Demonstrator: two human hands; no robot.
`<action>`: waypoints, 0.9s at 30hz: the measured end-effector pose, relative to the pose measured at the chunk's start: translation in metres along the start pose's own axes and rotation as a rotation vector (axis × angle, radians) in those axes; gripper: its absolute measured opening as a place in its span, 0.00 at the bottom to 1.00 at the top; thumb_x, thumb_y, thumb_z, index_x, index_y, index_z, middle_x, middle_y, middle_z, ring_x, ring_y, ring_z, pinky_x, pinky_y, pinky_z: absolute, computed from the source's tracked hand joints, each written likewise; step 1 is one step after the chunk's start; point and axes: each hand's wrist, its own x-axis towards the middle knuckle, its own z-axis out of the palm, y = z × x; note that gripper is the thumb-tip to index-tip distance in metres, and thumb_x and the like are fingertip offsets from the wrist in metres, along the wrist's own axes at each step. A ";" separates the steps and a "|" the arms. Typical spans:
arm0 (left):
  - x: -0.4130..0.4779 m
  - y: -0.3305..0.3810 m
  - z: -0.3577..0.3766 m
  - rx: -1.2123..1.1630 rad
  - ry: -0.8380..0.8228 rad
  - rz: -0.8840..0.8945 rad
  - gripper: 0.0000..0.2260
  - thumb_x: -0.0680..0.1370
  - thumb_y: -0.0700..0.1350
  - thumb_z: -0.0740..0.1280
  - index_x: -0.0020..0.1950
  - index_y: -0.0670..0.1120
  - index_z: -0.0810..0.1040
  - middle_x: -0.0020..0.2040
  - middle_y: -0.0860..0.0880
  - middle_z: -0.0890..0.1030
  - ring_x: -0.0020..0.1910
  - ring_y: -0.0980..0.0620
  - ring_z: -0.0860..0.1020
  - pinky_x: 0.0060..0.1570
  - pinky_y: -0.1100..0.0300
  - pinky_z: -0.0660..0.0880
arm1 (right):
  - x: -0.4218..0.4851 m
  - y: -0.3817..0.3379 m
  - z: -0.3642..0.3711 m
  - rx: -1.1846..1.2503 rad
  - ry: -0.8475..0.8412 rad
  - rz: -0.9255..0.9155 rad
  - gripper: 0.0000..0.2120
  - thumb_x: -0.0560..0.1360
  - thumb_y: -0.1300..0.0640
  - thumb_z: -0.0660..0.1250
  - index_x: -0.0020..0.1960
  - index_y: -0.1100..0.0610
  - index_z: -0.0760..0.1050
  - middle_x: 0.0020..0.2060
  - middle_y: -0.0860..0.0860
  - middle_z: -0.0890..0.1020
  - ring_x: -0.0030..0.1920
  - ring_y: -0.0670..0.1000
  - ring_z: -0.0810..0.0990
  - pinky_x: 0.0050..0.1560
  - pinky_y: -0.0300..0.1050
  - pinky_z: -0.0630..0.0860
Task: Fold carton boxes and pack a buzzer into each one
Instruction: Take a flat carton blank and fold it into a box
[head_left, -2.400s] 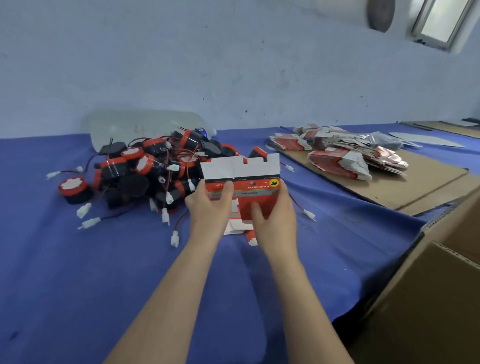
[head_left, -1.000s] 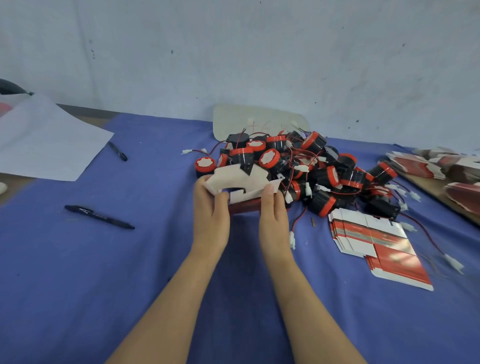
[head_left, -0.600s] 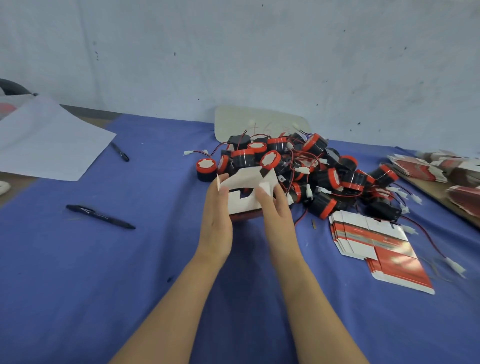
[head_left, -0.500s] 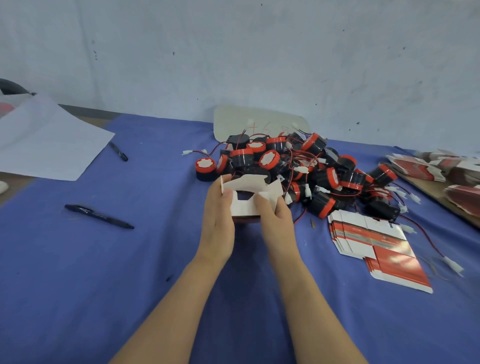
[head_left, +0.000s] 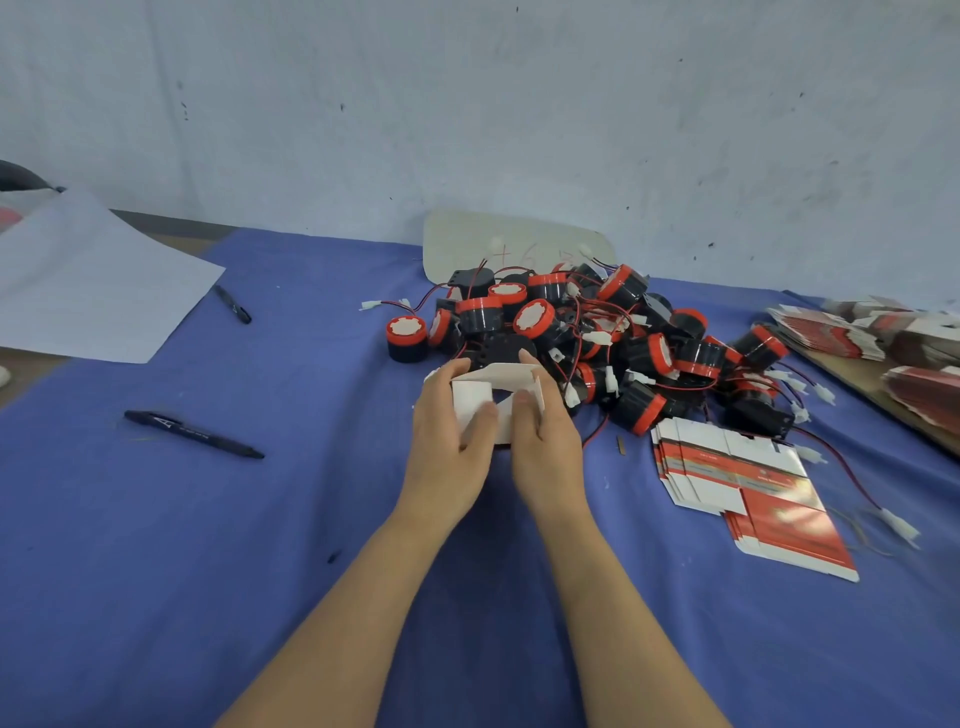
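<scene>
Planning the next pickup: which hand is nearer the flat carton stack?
Right. The right hand sits left of the flat carton stack; the left hand lies farther left.

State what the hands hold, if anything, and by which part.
Both hold one half-folded carton box: the left hand grips its left side, the right hand its right side.

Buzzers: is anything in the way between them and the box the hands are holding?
Nothing visible is in the way. The left hand and right hand both hold the half-folded box, and the buzzer pile lies right behind it on the blue cloth.
</scene>
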 end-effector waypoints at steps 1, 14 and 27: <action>0.001 -0.001 -0.001 -0.009 0.009 -0.009 0.16 0.80 0.39 0.60 0.66 0.52 0.66 0.64 0.53 0.72 0.62 0.53 0.71 0.63 0.54 0.71 | 0.000 0.001 0.000 -0.031 -0.019 -0.011 0.23 0.81 0.62 0.53 0.72 0.43 0.65 0.64 0.42 0.74 0.63 0.44 0.72 0.63 0.43 0.70; 0.006 -0.001 -0.007 -0.105 0.106 -0.095 0.20 0.78 0.31 0.56 0.55 0.57 0.66 0.53 0.58 0.74 0.51 0.62 0.74 0.46 0.74 0.72 | -0.001 -0.009 0.000 0.371 -0.227 0.049 0.17 0.82 0.60 0.54 0.61 0.42 0.73 0.58 0.38 0.79 0.60 0.35 0.75 0.61 0.33 0.71; 0.004 0.000 -0.009 -0.242 0.125 -0.118 0.13 0.82 0.38 0.55 0.61 0.50 0.73 0.60 0.50 0.76 0.59 0.51 0.75 0.59 0.55 0.73 | -0.002 -0.008 -0.007 0.523 -0.391 0.109 0.07 0.75 0.55 0.65 0.50 0.49 0.81 0.58 0.52 0.78 0.59 0.52 0.76 0.61 0.49 0.72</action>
